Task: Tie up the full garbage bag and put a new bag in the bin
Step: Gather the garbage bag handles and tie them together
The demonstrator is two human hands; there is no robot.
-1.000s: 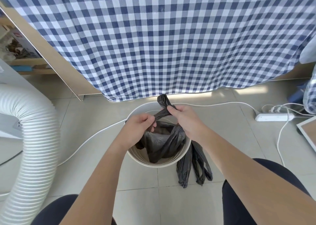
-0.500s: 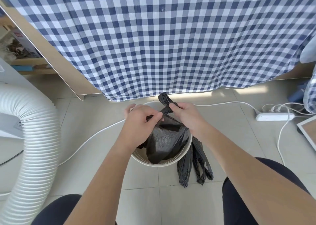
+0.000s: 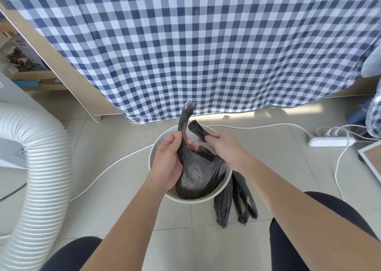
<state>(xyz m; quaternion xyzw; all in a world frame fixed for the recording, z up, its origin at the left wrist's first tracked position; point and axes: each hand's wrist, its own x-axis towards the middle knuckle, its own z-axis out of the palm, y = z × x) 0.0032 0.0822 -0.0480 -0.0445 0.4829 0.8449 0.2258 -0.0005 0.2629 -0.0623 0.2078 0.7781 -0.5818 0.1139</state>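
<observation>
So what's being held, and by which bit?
The black garbage bag, by its handles: left grip holds the taller one, right grip pinches the shorter.

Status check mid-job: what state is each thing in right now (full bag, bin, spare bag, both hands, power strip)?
garbage bag: sitting in the bin, not yet tied.
bin: upright on the floor, bag inside.
new bag: lying bunched on the floor beside the bin, unopened.
left hand: grips the taller handle.
right hand: grips the shorter handle.
power strip: on the floor, plugs inserted.
</observation>
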